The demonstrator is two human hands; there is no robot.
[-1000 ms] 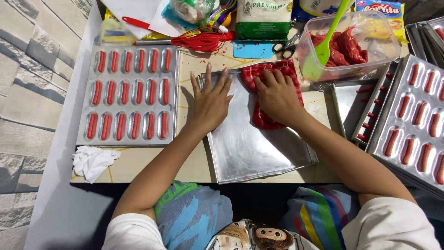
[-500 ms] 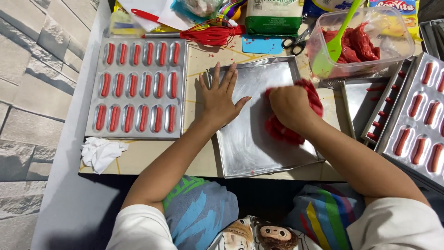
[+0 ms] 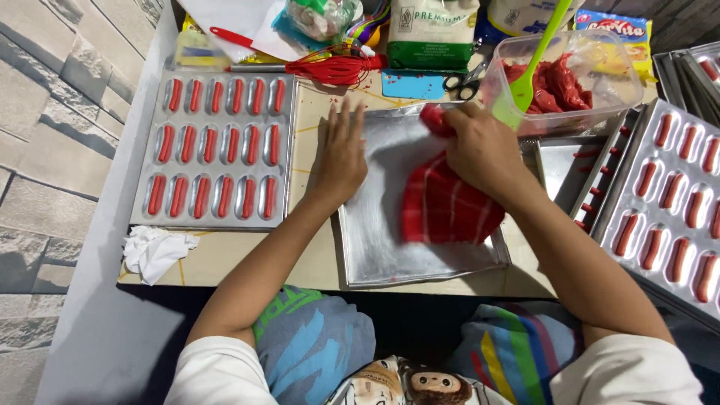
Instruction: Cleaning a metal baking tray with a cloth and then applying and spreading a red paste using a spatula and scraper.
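Note:
A flat metal baking tray [image 3: 382, 247] lies on the table in front of me. My left hand [image 3: 341, 154] presses flat on its left rim, fingers spread, holding nothing. My right hand [image 3: 484, 146] grips a red striped cloth [image 3: 442, 206] that lies bunched on the tray's middle and far part. The cloth's lower half spreads below my hand.
A mould tray [image 3: 214, 154] filled with red batter strips sits left; similar filled moulds [image 3: 667, 202] lean at right. A clear tub [image 3: 562, 82] holds red batter and a green spatula [image 3: 529, 71]. A red whisk [image 3: 330, 67], scissors [image 3: 465, 82] and a crumpled tissue [image 3: 154, 251] lie nearby.
My right hand has swept the red cloth from the tray's right side up toward its far edge. My left hand has stayed on the tray's left rim.

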